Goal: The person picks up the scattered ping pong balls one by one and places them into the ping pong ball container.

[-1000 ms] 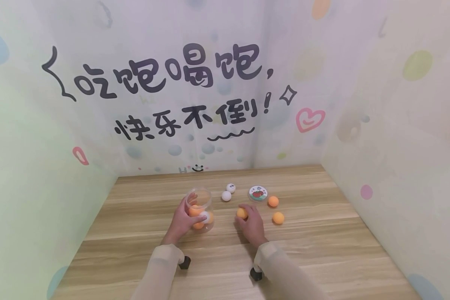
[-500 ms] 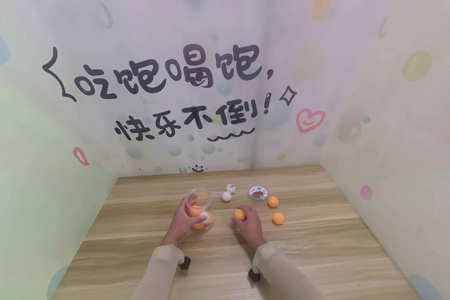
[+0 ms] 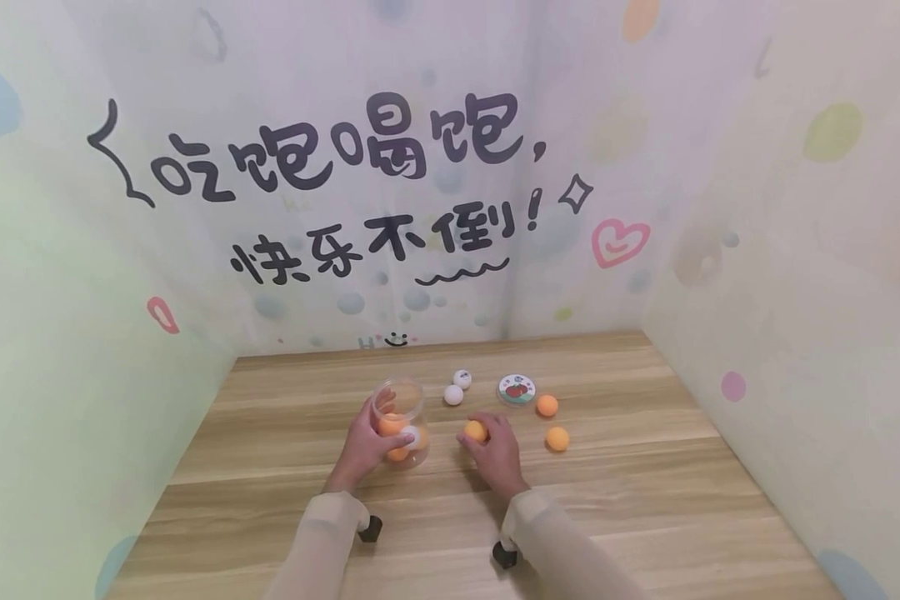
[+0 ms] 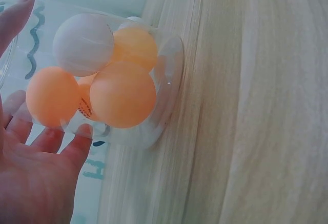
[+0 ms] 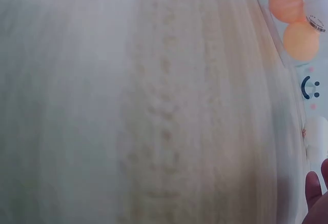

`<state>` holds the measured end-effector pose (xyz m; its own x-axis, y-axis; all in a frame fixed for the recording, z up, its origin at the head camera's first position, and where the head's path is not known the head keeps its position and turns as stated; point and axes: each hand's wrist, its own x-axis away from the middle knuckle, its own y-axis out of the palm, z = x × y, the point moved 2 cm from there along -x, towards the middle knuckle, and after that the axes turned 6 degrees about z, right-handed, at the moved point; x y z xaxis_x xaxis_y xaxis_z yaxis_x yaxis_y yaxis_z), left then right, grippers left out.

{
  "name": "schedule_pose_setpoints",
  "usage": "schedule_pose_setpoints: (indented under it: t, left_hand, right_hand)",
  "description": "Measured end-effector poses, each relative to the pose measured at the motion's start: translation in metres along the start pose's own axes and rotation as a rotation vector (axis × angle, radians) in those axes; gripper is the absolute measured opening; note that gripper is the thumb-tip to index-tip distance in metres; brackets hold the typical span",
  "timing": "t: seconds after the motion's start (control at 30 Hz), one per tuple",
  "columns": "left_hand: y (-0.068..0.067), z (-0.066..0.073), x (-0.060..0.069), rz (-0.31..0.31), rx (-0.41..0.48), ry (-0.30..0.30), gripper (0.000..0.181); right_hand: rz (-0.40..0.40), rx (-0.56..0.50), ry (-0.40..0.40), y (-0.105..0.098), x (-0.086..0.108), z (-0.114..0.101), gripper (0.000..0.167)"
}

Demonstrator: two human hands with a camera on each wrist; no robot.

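Note:
A clear plastic jar (image 3: 399,398) without a lid stands on the wooden table, held round its side by my left hand (image 3: 365,442). Several orange ping-pong balls (image 4: 123,95) and a white ping-pong ball (image 4: 83,44) lie inside it, as the left wrist view shows. To the right of the jar, my right hand (image 3: 499,454) pinches an orange ping-pong ball (image 3: 476,431) between thumb and fingers. In the right wrist view only a bit of the right hand (image 5: 319,198) appears at the lower right, and its ball is out of sight.
Two white ping-pong balls (image 3: 453,395) sit together behind the hands. A round lid with a printed picture (image 3: 517,389) lies at the back right. Beside it are two loose orange balls (image 3: 557,439). Patterned walls (image 3: 450,317) border the table (image 3: 645,517) at the back and sides.
My right hand has moved slightly left and nearer, towards the jar, carrying the orange ping-pong ball. The left hand and the jar have stayed in place.

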<state>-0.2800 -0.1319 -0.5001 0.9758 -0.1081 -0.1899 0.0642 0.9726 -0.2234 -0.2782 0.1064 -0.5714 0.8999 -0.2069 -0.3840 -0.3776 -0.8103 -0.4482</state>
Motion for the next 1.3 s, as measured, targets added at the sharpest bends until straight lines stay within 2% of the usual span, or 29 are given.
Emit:
schedule_pose_setpoints:
  t: [0.1,0.33,0.7,1.1,1.3]
  left_hand:
    - [0.001,-0.001,-0.001,-0.005,0.003,0.003,0.089]
    - [0.004,-0.039,-0.014,0.038,0.001,0.019,0.094]
    - [0.004,-0.041,-0.012,0.05,0.001,0.006,0.094]
    - [0.004,-0.042,-0.012,0.044,0.0,0.01,0.093]
    - [0.003,-0.036,-0.011,0.035,0.011,0.009,0.091]
  right_hand:
    - [0.0,-0.014,0.016,0.002,0.0,0.001,0.036]
    - [0.014,-0.073,0.005,0.005,0.0,-0.014,0.034]
    - [0.004,-0.106,0.033,0.01,0.0,-0.031,0.04]
    - [0.027,-0.161,-0.007,0.01,0.001,-0.045,0.037]
    - [0.019,-0.184,0.009,0.01,0.0,-0.053,0.039]
